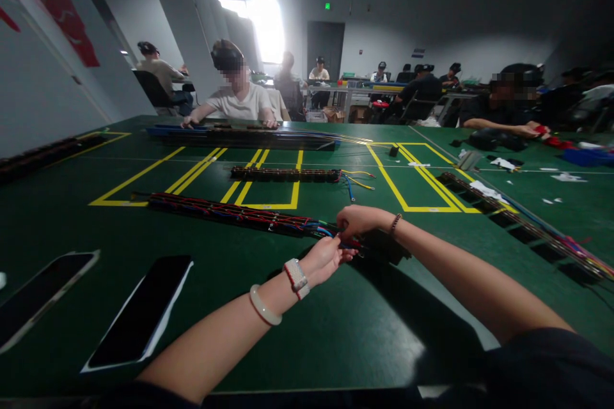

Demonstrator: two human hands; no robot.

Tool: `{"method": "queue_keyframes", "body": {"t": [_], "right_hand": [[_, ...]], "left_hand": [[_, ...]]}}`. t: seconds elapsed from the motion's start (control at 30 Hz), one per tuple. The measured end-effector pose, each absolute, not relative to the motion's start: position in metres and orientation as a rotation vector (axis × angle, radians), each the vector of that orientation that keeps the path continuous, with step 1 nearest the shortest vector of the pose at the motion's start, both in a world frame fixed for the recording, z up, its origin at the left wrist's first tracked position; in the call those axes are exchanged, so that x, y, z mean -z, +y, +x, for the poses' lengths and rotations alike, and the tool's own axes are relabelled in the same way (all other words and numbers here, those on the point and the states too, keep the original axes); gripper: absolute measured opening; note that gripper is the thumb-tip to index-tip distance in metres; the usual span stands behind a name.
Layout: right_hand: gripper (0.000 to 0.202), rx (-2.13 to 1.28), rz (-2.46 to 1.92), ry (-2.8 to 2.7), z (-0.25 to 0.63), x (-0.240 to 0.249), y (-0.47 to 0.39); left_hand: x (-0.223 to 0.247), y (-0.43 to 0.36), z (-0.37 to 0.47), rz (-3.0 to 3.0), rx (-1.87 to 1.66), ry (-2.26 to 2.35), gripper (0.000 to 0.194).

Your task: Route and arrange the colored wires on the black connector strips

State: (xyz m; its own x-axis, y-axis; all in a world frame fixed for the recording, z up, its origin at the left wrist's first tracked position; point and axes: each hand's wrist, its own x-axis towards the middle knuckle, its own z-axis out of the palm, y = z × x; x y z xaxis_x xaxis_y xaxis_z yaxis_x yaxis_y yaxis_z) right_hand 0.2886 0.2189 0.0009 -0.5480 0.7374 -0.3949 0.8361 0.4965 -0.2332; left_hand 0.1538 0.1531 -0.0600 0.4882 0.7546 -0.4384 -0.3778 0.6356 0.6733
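A long black wiring assembly (pixel 230 212) with red and blue wires lies slantwise on the green table (pixel 215 268). At its right end, my left hand (pixel 329 259) is palm-up with fingers curled around the wire ends; its thumb and index finger look pinched. My right hand (pixel 357 220) meets it from above, its fingers bent down onto the same wires. The fingertips of both hands nearly touch, and the exact piece between them is too small to make out. A dark block-like part (pixel 391 248) sits under my right wrist.
Two phone-like dark slabs (pixel 141 310) (pixel 45 291) lie at the left front. Beyond the hands is a shorter wire assembly (pixel 285 174) among yellow tape lines. Another assembly (pixel 522 223) lies right. A person (pixel 240 99) across the table touches a long blue-black part (pixel 244 137).
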Motion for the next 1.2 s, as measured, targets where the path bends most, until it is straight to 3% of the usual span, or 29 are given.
{"method": "queue_keyframes", "body": {"t": [0.4,0.67,0.77,0.97,1.2], "right_hand": [[0.036,0.636,1.297,2.448,0.289,-0.008,0.215],[0.052,1.018,1.208,2.274,0.3,-0.005,0.234],[0.044,1.049,1.226,2.34,0.307,-0.003,0.242],[0.023,0.557,1.417,2.59,0.311,0.004,0.253],[0.02,-0.026,1.412,2.651,0.297,0.008,0.266]], "left_hand": [[0.061,0.155,0.15,0.589,-0.656,0.769,0.018],[0.061,0.156,0.143,0.568,-0.688,0.654,0.019],[0.058,0.152,0.14,0.572,-0.674,0.709,0.017],[0.057,0.146,0.138,0.674,-0.705,0.761,0.019],[0.064,0.147,0.134,0.744,-0.666,0.753,0.015]]}}
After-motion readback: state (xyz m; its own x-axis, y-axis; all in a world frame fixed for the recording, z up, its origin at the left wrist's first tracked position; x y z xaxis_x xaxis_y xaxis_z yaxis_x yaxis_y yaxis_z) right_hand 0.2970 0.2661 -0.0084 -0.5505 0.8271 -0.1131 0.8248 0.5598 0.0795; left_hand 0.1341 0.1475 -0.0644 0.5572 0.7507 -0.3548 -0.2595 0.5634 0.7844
